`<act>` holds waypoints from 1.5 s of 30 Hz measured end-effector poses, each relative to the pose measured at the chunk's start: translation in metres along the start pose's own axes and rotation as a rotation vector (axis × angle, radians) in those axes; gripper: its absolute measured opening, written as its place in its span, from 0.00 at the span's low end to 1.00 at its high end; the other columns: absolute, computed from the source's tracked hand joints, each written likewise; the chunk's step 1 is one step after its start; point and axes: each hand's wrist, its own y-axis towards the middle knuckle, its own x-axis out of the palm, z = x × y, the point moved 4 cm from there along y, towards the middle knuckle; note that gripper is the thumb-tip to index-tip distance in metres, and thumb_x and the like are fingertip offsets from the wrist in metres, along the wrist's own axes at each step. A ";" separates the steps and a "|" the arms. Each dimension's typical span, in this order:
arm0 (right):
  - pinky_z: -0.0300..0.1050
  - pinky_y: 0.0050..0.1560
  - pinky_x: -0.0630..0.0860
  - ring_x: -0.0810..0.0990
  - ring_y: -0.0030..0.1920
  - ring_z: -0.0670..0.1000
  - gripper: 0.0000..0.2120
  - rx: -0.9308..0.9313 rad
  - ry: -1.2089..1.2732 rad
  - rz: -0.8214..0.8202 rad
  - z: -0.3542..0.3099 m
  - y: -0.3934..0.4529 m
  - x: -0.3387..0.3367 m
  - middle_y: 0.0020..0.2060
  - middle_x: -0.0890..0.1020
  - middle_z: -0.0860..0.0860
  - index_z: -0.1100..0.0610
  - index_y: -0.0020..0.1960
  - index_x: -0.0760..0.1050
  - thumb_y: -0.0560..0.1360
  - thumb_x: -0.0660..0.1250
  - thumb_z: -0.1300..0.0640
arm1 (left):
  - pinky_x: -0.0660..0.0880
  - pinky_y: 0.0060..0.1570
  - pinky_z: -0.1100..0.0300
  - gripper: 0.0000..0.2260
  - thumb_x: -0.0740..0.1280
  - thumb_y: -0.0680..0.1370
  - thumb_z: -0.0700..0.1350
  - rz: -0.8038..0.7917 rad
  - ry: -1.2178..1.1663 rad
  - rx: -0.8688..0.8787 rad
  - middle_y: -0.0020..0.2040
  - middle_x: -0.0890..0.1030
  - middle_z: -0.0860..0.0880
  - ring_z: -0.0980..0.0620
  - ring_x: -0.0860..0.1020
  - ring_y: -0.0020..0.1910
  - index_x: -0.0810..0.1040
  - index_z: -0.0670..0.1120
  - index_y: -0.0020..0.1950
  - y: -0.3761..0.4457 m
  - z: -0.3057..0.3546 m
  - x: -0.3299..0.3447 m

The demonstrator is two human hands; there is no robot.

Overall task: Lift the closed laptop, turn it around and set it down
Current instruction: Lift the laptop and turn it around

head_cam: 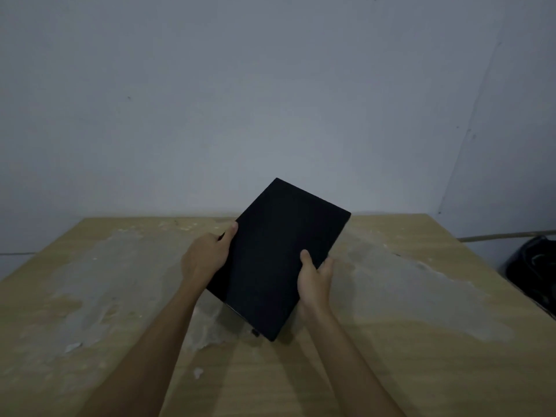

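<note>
A closed black laptop (pixel 278 254) is held up off the table, tilted and turned so one corner points away from me and another points down toward me. My left hand (pixel 207 255) grips its left long edge, thumb on the lid. On the right long edge sits my right hand (pixel 316 279), thumb on top and fingers underneath. The laptop's underside is hidden.
The wooden table (pixel 421 326) has a worn top with grey peeled patches and pale flakes. A plain wall stands right behind its far edge. Off the table's right edge lies a dark bag or bundle (pixel 534 272).
</note>
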 end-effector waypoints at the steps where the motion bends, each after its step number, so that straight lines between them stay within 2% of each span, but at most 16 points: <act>1: 0.47 0.54 0.79 0.80 0.54 0.47 0.12 0.003 0.010 0.016 0.000 0.000 0.005 0.57 0.79 0.46 0.49 0.65 0.69 0.83 0.64 0.55 | 0.67 0.32 0.56 0.37 0.50 0.77 0.75 0.008 -0.048 -0.015 0.30 0.79 0.49 0.49 0.78 0.31 0.73 0.44 0.30 -0.004 -0.006 -0.001; 4: 0.51 0.56 0.79 0.81 0.54 0.48 0.09 -0.059 -0.029 0.049 -0.003 -0.001 0.016 0.56 0.80 0.46 0.48 0.63 0.70 0.84 0.62 0.52 | 0.65 0.31 0.56 0.31 0.54 0.78 0.72 -0.014 -0.191 -0.024 0.25 0.69 0.51 0.48 0.72 0.26 0.62 0.48 0.28 -0.015 -0.022 -0.004; 7: 0.50 0.54 0.80 0.81 0.52 0.48 0.07 -0.124 -0.102 0.046 -0.011 0.002 0.021 0.53 0.80 0.45 0.49 0.60 0.72 0.84 0.60 0.49 | 0.63 0.33 0.55 0.30 0.58 0.79 0.69 -0.041 -0.346 -0.011 0.24 0.66 0.51 0.48 0.68 0.25 0.62 0.47 0.29 -0.022 -0.033 -0.006; 10: 0.51 0.54 0.80 0.81 0.50 0.47 0.09 -0.201 -0.206 0.020 -0.026 0.011 0.027 0.51 0.81 0.46 0.50 0.57 0.74 0.84 0.59 0.46 | 0.70 0.36 0.53 0.30 0.60 0.81 0.63 -0.094 -0.491 0.038 0.32 0.79 0.40 0.45 0.79 0.33 0.76 0.38 0.35 -0.023 -0.032 -0.015; 13: 0.50 0.55 0.80 0.81 0.50 0.47 0.12 -0.294 -0.313 -0.056 -0.045 0.022 0.033 0.50 0.82 0.47 0.52 0.56 0.76 0.84 0.60 0.45 | 0.79 0.48 0.51 0.19 0.64 0.83 0.57 -0.158 -0.633 0.071 0.47 0.88 0.45 0.46 0.86 0.48 0.87 0.45 0.50 -0.018 -0.018 -0.026; 14: 0.50 0.54 0.79 0.81 0.50 0.49 0.14 -0.321 -0.353 -0.089 -0.052 0.027 0.035 0.49 0.82 0.49 0.55 0.56 0.77 0.84 0.60 0.45 | 0.79 0.48 0.51 0.17 0.65 0.83 0.55 -0.173 -0.678 0.082 0.48 0.88 0.43 0.43 0.86 0.48 0.86 0.44 0.52 -0.015 -0.012 -0.031; 16: 0.50 0.50 0.78 0.81 0.46 0.51 0.19 -0.381 -0.422 -0.144 -0.065 0.034 0.039 0.45 0.82 0.54 0.61 0.53 0.77 0.83 0.60 0.45 | 0.79 0.37 0.56 0.15 0.66 0.83 0.52 -0.166 -0.737 0.106 0.45 0.88 0.42 0.40 0.86 0.44 0.84 0.42 0.54 -0.008 -0.002 -0.043; 19: 0.48 0.41 0.75 0.78 0.39 0.51 0.22 -0.489 -0.493 -0.210 -0.084 0.040 0.046 0.44 0.82 0.63 0.65 0.49 0.77 0.83 0.61 0.44 | 0.78 0.29 0.60 0.10 0.68 0.82 0.51 -0.114 -0.816 0.108 0.41 0.86 0.50 0.48 0.85 0.39 0.82 0.45 0.54 0.007 0.011 -0.062; 21: 0.48 0.38 0.75 0.77 0.36 0.52 0.23 -0.557 -0.575 -0.236 -0.095 0.041 0.051 0.41 0.82 0.62 0.63 0.45 0.77 0.82 0.62 0.43 | 0.79 0.31 0.58 0.09 0.69 0.81 0.51 -0.054 -0.871 0.086 0.40 0.85 0.53 0.50 0.84 0.38 0.81 0.46 0.53 0.016 0.014 -0.075; 24: 0.44 0.32 0.70 0.74 0.30 0.44 0.23 -0.662 -0.707 -0.250 -0.113 0.041 0.059 0.30 0.76 0.50 0.56 0.35 0.72 0.81 0.62 0.40 | 0.80 0.31 0.58 0.11 0.72 0.79 0.51 0.025 -0.926 0.068 0.42 0.85 0.51 0.51 0.83 0.38 0.82 0.45 0.54 0.025 0.009 -0.092; 29: 0.50 0.31 0.75 0.79 0.31 0.50 0.30 -0.762 -0.962 -0.261 -0.127 0.033 0.067 0.30 0.80 0.49 0.54 0.36 0.74 0.77 0.55 0.28 | 0.79 0.34 0.58 0.16 0.75 0.75 0.56 0.047 -0.826 0.215 0.36 0.85 0.49 0.52 0.82 0.34 0.84 0.43 0.42 0.028 -0.007 -0.113; 33: 0.44 0.27 0.64 0.74 0.27 0.46 0.30 -0.928 -1.124 -0.268 -0.131 0.019 0.081 0.26 0.75 0.47 0.50 0.31 0.67 0.75 0.53 0.26 | 0.72 0.35 0.59 0.25 0.70 0.76 0.64 -0.023 -0.651 0.348 0.32 0.80 0.51 0.54 0.78 0.32 0.81 0.42 0.37 0.022 -0.001 -0.120; 35: 0.45 0.29 0.67 0.75 0.29 0.47 0.31 -0.991 -1.177 -0.304 -0.133 0.013 0.090 0.27 0.76 0.47 0.50 0.32 0.69 0.75 0.52 0.25 | 0.73 0.35 0.57 0.27 0.68 0.76 0.66 -0.089 -0.639 0.360 0.33 0.81 0.50 0.52 0.79 0.32 0.82 0.41 0.37 0.016 0.005 -0.119; 38: 0.46 0.34 0.72 0.78 0.32 0.48 0.34 -1.045 -1.226 -0.376 -0.138 0.006 0.099 0.30 0.79 0.47 0.51 0.38 0.76 0.73 0.49 0.22 | 0.75 0.32 0.59 0.24 0.66 0.76 0.67 -0.129 -0.693 0.358 0.32 0.82 0.53 0.53 0.81 0.31 0.81 0.48 0.34 0.007 0.010 -0.118; 42: 0.47 0.39 0.74 0.79 0.35 0.49 0.32 -1.106 -1.233 -0.389 -0.147 0.001 0.102 0.32 0.81 0.46 0.50 0.41 0.80 0.73 0.52 0.24 | 0.72 0.25 0.66 0.22 0.65 0.81 0.61 0.068 -0.745 0.364 0.27 0.80 0.55 0.58 0.79 0.26 0.81 0.54 0.30 -0.005 0.010 -0.122; 45: 0.46 0.36 0.73 0.79 0.32 0.50 0.31 -1.198 -1.179 -0.312 -0.157 -0.004 0.105 0.30 0.81 0.46 0.51 0.40 0.81 0.73 0.56 0.26 | 0.72 0.23 0.65 0.25 0.65 0.79 0.64 0.170 -0.734 0.372 0.26 0.80 0.54 0.57 0.78 0.24 0.80 0.49 0.29 -0.009 0.012 -0.130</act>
